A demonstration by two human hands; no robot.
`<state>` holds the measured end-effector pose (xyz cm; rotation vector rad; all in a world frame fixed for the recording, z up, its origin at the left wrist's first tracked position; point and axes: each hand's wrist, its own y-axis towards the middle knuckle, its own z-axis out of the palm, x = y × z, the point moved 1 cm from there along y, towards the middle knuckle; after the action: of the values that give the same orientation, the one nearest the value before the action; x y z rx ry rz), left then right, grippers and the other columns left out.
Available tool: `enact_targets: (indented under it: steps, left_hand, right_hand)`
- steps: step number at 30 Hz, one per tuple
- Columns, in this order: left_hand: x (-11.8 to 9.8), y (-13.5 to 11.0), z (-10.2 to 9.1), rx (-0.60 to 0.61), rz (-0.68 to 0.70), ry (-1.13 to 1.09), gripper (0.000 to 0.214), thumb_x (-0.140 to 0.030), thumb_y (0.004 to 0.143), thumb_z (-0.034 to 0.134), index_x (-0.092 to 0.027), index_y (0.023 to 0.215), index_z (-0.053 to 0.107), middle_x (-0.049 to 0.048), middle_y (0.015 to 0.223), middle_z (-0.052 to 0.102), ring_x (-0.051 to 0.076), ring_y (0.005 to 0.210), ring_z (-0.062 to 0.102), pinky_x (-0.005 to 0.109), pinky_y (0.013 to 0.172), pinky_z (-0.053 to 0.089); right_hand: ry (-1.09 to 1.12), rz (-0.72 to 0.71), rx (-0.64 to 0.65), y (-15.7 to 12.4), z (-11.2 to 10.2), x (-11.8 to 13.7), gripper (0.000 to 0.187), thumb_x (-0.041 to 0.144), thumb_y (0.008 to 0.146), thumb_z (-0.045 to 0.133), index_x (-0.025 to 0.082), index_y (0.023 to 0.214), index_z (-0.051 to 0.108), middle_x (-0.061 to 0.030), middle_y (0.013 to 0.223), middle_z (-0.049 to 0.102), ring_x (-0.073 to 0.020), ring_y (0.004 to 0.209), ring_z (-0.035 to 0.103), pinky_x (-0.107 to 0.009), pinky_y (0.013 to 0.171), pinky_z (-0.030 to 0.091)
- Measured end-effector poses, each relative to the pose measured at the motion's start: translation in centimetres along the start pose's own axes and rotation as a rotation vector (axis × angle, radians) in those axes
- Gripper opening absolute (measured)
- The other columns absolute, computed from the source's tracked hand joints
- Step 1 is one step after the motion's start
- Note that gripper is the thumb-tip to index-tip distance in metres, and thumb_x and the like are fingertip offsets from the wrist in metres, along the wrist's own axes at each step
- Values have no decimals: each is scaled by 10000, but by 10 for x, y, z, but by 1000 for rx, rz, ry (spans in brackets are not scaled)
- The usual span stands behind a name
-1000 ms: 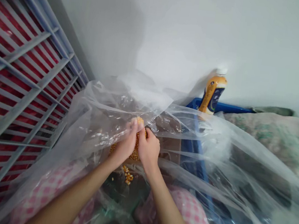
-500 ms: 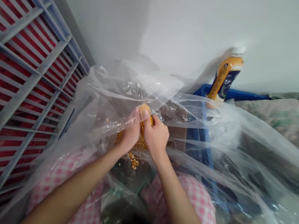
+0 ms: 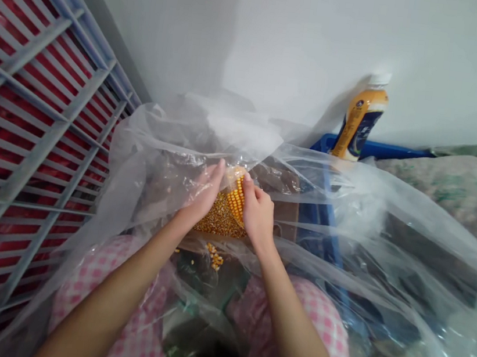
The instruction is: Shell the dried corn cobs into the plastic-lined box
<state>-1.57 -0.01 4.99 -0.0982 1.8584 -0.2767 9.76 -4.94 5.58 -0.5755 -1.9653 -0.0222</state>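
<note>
Between our two hands, at the middle of the view, a corn cob stands tilted with its tip pointing away from us. Our right hand has the grip: its fingers close round the right side of the cob and the thumb presses on the rows of yellow kernels. Our left hand is released, with the fingers stretched out straight and laid flat against the cob's left side.

Directly beneath the grip lies a heap of loose kernels, touching the base of the cob. A few stray kernels lie just nearer to us than the heap.

A clear plastic sheet billows all round the grip, rising behind the cob and spreading far to the right. Under the sheet, just right of the grip, we see the wall of a blue crate. Beyond the crate, well apart from the grip, an orange bottle with a white cap stands upright against the white wall. Far to the left of the grip runs a grey slatted rack with red showing through it. Below the wrists, pink checked fabric covers our lap.
</note>
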Motion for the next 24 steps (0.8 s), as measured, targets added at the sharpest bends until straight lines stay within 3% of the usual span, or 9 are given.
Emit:
enact_targets:
  steps: [4,10,19,24]
  left_hand:
    - [-10,-8,2,-23,110,130,338,-445,840,420,-163,945,573,84,979,637,206,944,574,357,893,420]
    - [-13,-13,5,-29,223,278,247,-294,885,343,-158,967,532,85,1000,625,183,975,552,327,907,400]
    - [-12,-11,5,-9,215,231,278,-325,888,328,-153,962,534,78,986,622,174,946,557,314,886,408]
    - [-12,-10,3,-15,175,209,274,-397,825,452,-162,933,543,75,943,635,196,904,583,334,860,434]
  right_hand:
    - [40,-1,30,1,1,1,556,670,770,307,189,535,457,-3,537,474,-123,539,381,-245,540,272]
    - [168,69,61,3,3,-3,567,684,740,346,173,544,495,0,527,489,-119,544,397,-242,537,296]
    - [307,126,98,5,2,-7,591,694,718,382,154,640,611,-27,584,558,-137,580,464,-250,557,340]
    - [344,106,137,6,2,-10,582,677,723,402,150,680,644,-32,603,588,-142,590,486,-260,572,354]
